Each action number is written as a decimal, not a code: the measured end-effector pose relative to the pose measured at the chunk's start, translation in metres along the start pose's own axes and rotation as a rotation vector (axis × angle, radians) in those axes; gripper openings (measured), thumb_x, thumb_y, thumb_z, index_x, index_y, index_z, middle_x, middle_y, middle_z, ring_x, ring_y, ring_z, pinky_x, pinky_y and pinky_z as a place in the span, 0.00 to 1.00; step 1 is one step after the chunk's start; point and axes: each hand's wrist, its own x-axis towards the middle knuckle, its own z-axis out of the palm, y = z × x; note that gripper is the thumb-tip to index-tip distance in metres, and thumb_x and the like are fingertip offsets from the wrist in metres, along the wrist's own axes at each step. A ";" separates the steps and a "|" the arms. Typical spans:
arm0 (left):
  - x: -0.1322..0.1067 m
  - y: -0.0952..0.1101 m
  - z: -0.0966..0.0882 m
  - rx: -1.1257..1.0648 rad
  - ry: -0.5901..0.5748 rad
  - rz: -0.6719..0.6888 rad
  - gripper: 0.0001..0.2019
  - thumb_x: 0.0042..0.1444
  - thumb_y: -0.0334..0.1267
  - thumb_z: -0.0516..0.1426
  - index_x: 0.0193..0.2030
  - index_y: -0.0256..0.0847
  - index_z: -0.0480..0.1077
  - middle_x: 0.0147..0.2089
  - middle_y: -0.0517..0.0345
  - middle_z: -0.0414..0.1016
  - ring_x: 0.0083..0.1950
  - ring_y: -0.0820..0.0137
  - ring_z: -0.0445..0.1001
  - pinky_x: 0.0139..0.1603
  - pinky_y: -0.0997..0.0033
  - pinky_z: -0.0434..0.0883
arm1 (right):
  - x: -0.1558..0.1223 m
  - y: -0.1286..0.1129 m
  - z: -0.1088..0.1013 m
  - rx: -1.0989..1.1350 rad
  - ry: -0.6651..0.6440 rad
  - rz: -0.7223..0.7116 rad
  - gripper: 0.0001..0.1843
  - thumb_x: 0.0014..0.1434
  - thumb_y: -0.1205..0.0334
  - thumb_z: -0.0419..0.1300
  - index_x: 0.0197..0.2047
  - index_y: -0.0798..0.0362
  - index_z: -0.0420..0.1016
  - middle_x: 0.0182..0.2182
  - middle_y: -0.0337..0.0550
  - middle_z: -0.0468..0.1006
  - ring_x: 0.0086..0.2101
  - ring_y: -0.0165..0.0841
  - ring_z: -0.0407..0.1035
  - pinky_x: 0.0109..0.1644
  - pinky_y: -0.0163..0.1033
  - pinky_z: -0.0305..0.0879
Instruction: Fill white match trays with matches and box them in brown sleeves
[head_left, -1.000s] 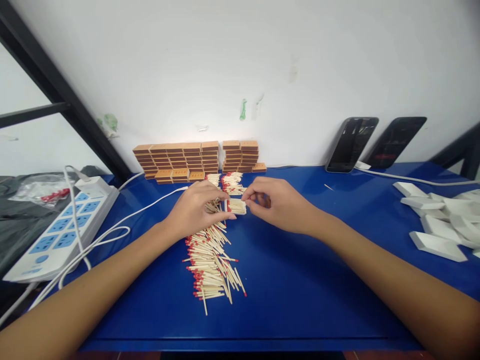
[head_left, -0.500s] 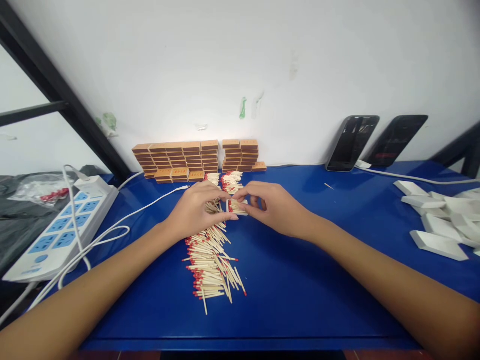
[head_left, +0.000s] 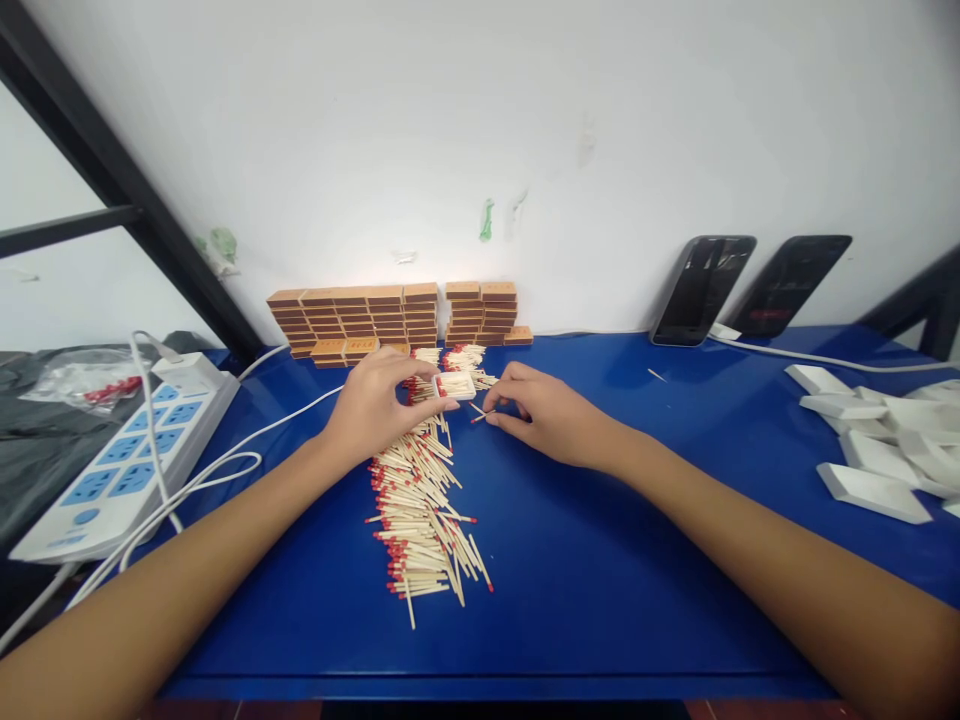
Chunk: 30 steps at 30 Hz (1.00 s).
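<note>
My left hand (head_left: pixel 371 410) holds a small white matchbox tray (head_left: pixel 454 385) filled with red-tipped matches, lifted slightly above the blue table (head_left: pixel 600 560). My right hand (head_left: pixel 547 410) rests on the table just right of the tray, its fingers pinched on a single match (head_left: pixel 480 414). A long heap of loose matches (head_left: pixel 420 510) runs from under my left hand toward me. More matches (head_left: pixel 466 357) lie behind the tray.
Stacks of orange matchboxes (head_left: pixel 390 315) line the wall. A white power strip (head_left: pixel 120 460) with cables sits at the left. Two dark phones (head_left: pixel 701 288) lean on the wall at the right. White empty trays (head_left: pixel 885 445) are piled at the right edge.
My left hand has lifted the filled tray off the table and moved it back. My right hand has let go of the tray and picked a single match from the table.
</note>
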 end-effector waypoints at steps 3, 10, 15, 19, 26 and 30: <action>0.000 0.002 0.000 -0.004 0.002 0.015 0.19 0.53 0.53 0.69 0.43 0.41 0.79 0.39 0.54 0.81 0.41 0.63 0.77 0.46 0.62 0.73 | -0.001 -0.002 0.000 -0.008 -0.014 0.057 0.03 0.65 0.64 0.61 0.40 0.52 0.77 0.40 0.44 0.71 0.36 0.33 0.68 0.41 0.38 0.63; 0.000 0.002 0.000 -0.011 0.006 0.020 0.19 0.53 0.53 0.69 0.43 0.41 0.79 0.39 0.54 0.81 0.41 0.63 0.77 0.46 0.61 0.73 | -0.001 -0.003 -0.001 -0.022 0.011 0.102 0.06 0.67 0.62 0.60 0.38 0.52 0.75 0.40 0.44 0.72 0.35 0.32 0.68 0.40 0.39 0.62; 0.000 0.002 0.000 -0.005 -0.005 -0.004 0.19 0.54 0.54 0.68 0.43 0.41 0.79 0.38 0.53 0.81 0.41 0.63 0.76 0.45 0.61 0.72 | 0.000 -0.007 0.010 -0.003 0.136 0.141 0.05 0.64 0.61 0.63 0.36 0.51 0.75 0.38 0.41 0.72 0.33 0.31 0.67 0.39 0.38 0.61; 0.000 0.001 0.000 0.001 -0.010 -0.012 0.20 0.54 0.54 0.68 0.44 0.41 0.79 0.39 0.53 0.81 0.42 0.62 0.76 0.46 0.61 0.73 | 0.000 -0.007 0.017 -0.009 0.128 0.191 0.04 0.64 0.60 0.64 0.38 0.51 0.75 0.39 0.41 0.73 0.32 0.31 0.67 0.38 0.38 0.61; -0.001 -0.001 0.001 0.016 -0.005 0.015 0.20 0.54 0.54 0.68 0.44 0.41 0.79 0.40 0.53 0.81 0.42 0.62 0.77 0.47 0.61 0.73 | -0.001 -0.005 0.010 -0.067 -0.002 0.202 0.07 0.69 0.61 0.59 0.38 0.52 0.73 0.40 0.45 0.73 0.36 0.34 0.70 0.41 0.39 0.63; 0.000 -0.005 0.002 0.038 -0.011 0.032 0.20 0.54 0.54 0.68 0.44 0.42 0.79 0.40 0.52 0.81 0.43 0.61 0.77 0.47 0.60 0.73 | -0.001 0.000 -0.004 -0.064 -0.043 0.159 0.08 0.71 0.62 0.54 0.40 0.53 0.71 0.42 0.48 0.73 0.38 0.36 0.70 0.43 0.41 0.63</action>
